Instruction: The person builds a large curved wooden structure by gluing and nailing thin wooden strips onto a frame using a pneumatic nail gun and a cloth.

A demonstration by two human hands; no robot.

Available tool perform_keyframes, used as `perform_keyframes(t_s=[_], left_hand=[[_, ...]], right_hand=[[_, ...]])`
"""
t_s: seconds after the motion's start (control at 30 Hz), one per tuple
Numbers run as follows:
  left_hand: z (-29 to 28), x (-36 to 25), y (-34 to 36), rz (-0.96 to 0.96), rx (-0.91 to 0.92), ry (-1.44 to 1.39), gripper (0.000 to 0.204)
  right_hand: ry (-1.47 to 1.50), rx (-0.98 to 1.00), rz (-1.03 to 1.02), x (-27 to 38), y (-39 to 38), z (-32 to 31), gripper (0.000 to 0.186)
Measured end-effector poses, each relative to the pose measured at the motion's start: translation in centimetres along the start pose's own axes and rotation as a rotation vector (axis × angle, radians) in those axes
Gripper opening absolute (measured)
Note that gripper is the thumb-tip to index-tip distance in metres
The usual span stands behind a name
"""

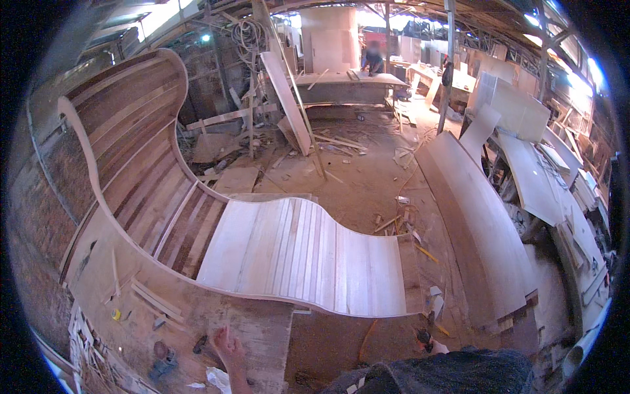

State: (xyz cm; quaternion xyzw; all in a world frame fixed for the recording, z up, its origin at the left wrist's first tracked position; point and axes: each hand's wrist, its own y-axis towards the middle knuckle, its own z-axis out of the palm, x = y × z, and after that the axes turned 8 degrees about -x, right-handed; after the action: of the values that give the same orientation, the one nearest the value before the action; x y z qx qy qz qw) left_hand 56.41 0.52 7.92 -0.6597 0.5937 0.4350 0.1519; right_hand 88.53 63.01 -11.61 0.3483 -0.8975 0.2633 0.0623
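Observation:
A long S-curved wooden frame (134, 244) stretches from the upper left to the center right. Pale strips (298, 256) cover its near-right half, while dark brown strips (131, 154) line its tall left end. My left hand (227, 343) is in front of the frame's near edge, apart from it, fingers curled; whatever they may hold is too small to tell. At the frame's near right corner, my right hand (438, 347) grips a dark handheld tool (423, 337), its tip close to the edge. The tool's kind is unclear, and my dark sleeve hides part of that arm.
An orange hose (367, 338) lies left of the tool. Curved wooden panels (482, 230) stand at right. Loose wood strips (156, 301), a yellow tape measure (117, 314) and a bluish tool (163, 363) lie at left. A person (374, 60) works behind a far table (348, 80).

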Motion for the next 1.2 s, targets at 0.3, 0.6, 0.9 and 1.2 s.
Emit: perform_keyframes(t_s=[0.3, 0.6, 0.9, 1.2], left_hand=[[3.4, 1.8, -8.3, -0.384, 0.069, -0.112, 0.048], [-0.4, -7.6, -12.0, 0.084, -0.126, -0.071, 0.042], [-9.6, -1.8, -16.4, -0.037, -0.240, -0.161, 0.042], [-22.3, 6.7, -22.9, -0.093, -0.557, 0.002, 0.034]], right_hand=[[0.009, 0.064, 0.155, -6.7, 1.5, 0.0, 0.055], [0.204, 0.001, 0.032, -3.1, -0.5, 0.5, 0.060], [0.000, -0.019, -0.224, 0.6, -5.3, 2.2, 0.059], [-0.153, 0.004, -0.398, 3.5, -8.4, 6.0, 0.052]])
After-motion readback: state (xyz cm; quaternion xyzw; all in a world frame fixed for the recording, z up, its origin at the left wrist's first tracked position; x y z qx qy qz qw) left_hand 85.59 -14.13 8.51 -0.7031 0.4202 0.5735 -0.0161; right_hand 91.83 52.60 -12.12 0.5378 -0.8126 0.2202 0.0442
